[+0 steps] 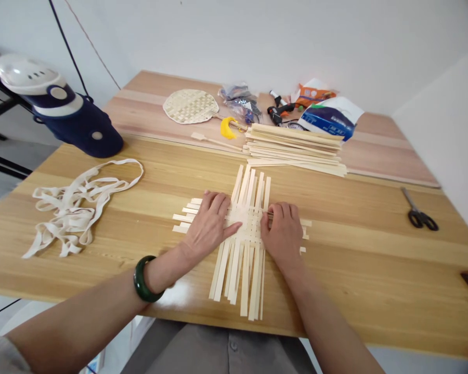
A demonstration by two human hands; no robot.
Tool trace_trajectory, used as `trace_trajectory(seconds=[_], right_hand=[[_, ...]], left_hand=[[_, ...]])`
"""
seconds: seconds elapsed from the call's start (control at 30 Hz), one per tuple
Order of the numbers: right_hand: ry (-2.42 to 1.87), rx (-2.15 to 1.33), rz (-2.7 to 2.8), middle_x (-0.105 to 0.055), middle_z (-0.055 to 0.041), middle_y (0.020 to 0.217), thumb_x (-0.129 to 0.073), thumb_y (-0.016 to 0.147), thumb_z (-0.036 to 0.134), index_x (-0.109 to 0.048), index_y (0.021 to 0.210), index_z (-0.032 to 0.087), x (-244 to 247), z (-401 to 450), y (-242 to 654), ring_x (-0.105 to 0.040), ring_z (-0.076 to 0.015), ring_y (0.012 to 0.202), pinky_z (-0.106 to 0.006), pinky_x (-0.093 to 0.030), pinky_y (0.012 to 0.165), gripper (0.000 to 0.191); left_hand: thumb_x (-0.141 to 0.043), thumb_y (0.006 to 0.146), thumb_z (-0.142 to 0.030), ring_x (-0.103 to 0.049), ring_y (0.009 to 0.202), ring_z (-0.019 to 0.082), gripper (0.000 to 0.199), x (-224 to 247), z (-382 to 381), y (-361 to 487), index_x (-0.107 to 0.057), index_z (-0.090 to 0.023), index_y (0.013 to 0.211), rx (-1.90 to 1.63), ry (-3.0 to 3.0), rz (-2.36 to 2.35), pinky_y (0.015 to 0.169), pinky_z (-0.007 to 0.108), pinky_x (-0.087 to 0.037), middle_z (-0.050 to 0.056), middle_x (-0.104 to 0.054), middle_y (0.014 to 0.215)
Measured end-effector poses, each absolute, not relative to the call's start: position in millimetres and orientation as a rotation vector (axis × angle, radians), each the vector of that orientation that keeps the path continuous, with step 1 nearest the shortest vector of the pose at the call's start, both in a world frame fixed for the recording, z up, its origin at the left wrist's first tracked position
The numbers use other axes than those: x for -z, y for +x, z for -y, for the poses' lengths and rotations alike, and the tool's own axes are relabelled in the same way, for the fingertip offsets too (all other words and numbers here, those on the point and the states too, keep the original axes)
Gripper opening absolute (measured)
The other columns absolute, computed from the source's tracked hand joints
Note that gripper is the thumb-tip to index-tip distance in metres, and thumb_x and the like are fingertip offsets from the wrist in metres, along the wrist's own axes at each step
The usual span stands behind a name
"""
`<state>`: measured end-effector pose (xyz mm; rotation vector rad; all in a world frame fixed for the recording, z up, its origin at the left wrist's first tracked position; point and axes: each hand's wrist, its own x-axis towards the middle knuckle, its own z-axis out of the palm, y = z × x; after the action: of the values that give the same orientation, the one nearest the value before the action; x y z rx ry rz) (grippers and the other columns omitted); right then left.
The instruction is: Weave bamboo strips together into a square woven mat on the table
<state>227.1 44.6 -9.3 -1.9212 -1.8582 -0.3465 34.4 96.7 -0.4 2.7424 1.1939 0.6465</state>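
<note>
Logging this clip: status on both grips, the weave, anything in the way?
Left grip on woven strips, left side; right grip curled at right side. Strips crossed at centre, ends loose. Scissors, white ribbon lying aside.

And it's two hands in play, a left hand and a right hand, on one woven piece! One green bangle, too. Far side now: one pile of strips, too overlapped to count singly, one woven fan, one yellow crescent, one glue gun, one blue packet plus one orange packet, making two. Left: one navy container, one heap of white tape. Right: one pair of scissors!
</note>
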Motion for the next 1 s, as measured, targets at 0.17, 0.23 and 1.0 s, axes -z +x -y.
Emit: trace_trajectory(seconds=[0.17, 0.23, 1.0], right_hand=[[-1.899, 0.314, 1.855, -0.057, -0.0092, 0.085, -0.048, 0.089, 0.019, -0.052, 0.083, 0.019, 9.5, -44.5, 227.3, -0.045, -0.0256, 0.090, -0.037, -0.042, 0.079, 0.008], [-1.890, 0.307, 1.858, -0.057, -0.0094, 0.084, -0.047, 0.089, 0.018, -0.052, 0.082, 0.019, 9.7, -44.6, 227.2, -0.045, -0.0258, 0.090, -0.037, -0.042, 0.080, 0.008], [-1.722, 0.318, 1.926, -0.063, -0.0124, 0.107, -0.051, 0.090, 0.019, -0.063, 0.108, 0.015, 8.1, -41.0, 226.2, -0.050, -0.0260, 0.101, -0.042, -0.046, 0.093, 0.021]], left_hand=[[-0.064, 0.088, -0.045, -0.048, 0.113, 0.034, 0.049, 0.0, -96.7, 34.4, -0.053, -0.007, 0.117, -0.660, 2.761, -1.178, 0.108, 0.054, -0.038, 0.017, -0.057, 0.116], [-0.065, 0.087, -0.044, -0.049, 0.113, 0.034, 0.051, -0.1, -96.9, 34.5, -0.053, -0.006, 0.117, -0.661, 2.777, -1.182, 0.109, 0.054, -0.038, 0.017, -0.057, 0.116], [-0.061, 0.091, -0.040, -0.044, 0.128, 0.036, 0.047, -0.7, -89.3, 51.9, -0.056, -0.011, 0.127, -0.638, 2.713, -1.173, 0.112, 0.056, -0.035, 0.020, -0.049, 0.131]])
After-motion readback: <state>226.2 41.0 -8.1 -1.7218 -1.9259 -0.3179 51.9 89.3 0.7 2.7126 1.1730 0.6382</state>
